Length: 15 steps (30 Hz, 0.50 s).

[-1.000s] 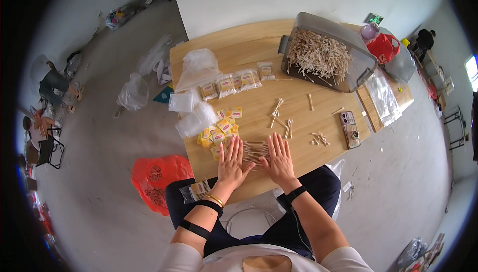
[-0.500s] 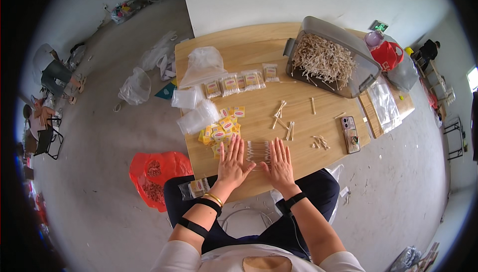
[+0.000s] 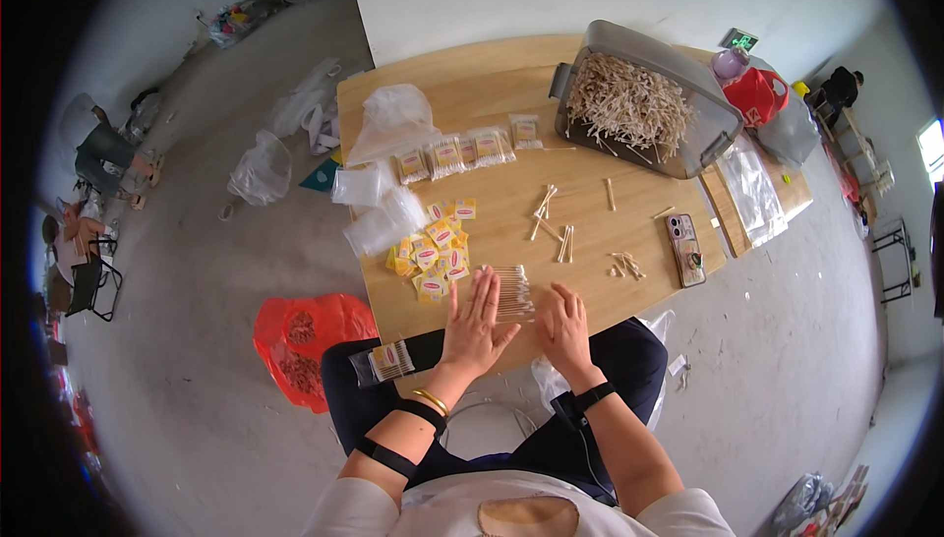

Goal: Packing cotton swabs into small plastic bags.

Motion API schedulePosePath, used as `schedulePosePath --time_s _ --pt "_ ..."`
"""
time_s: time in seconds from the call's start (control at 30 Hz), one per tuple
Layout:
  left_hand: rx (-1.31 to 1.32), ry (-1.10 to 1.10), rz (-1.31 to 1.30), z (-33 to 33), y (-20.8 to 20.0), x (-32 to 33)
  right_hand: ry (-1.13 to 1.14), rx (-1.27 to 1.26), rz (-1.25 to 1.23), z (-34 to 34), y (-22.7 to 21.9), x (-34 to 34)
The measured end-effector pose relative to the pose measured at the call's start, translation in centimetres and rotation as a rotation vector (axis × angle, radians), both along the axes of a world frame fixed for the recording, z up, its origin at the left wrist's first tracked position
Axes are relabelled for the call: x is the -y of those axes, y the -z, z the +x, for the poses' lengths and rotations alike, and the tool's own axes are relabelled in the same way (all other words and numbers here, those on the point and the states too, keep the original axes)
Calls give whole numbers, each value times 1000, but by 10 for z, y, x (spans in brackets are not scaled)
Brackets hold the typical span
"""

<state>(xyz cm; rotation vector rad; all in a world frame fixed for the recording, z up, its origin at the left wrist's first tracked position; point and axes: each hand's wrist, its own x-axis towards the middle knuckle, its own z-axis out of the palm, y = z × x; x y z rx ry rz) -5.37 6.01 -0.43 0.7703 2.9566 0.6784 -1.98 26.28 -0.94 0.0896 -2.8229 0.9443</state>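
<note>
The left hand (image 3: 476, 326) covers the near end of the clear flat packet of cotton swabs (image 3: 511, 292) at lower centre; packet contents too small to count.

Surface (image 3: 492, 94): one, wooden. Hands on it: two, the left hand (image 3: 474, 326) and the right hand (image 3: 563, 328). Grey bin of wooden sticks (image 3: 639, 99): one, its sticks too many to count. Filled clear packets in a row (image 3: 462, 153): about five. Yellow sachets in a heap (image 3: 433, 250): over a dozen, exact count unclear. Small clusters of loose sticks (image 3: 551, 217): about four. Phone (image 3: 685, 250): one. Clear bag of sticks between the hands (image 3: 513, 291): one. Red plastic bag on the floor (image 3: 310, 340): one.
</note>
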Motion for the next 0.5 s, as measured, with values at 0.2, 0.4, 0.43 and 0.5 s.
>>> schedulePosePath --time_s 0.2,0.4,0.43,0.5 --pt "-14 -55 -9 31 8 25 -149 -15 65 -4 -14 24" --pt "12 -52 -55 55 15 27 -115 -111 142 -19 -17 35" --pt "11 -38 -48 57 16 25 -119 -112 142 -21 -16 36" --pt "8 -24 -38 58 16 20 -117 -112 164 -23 -12 35"
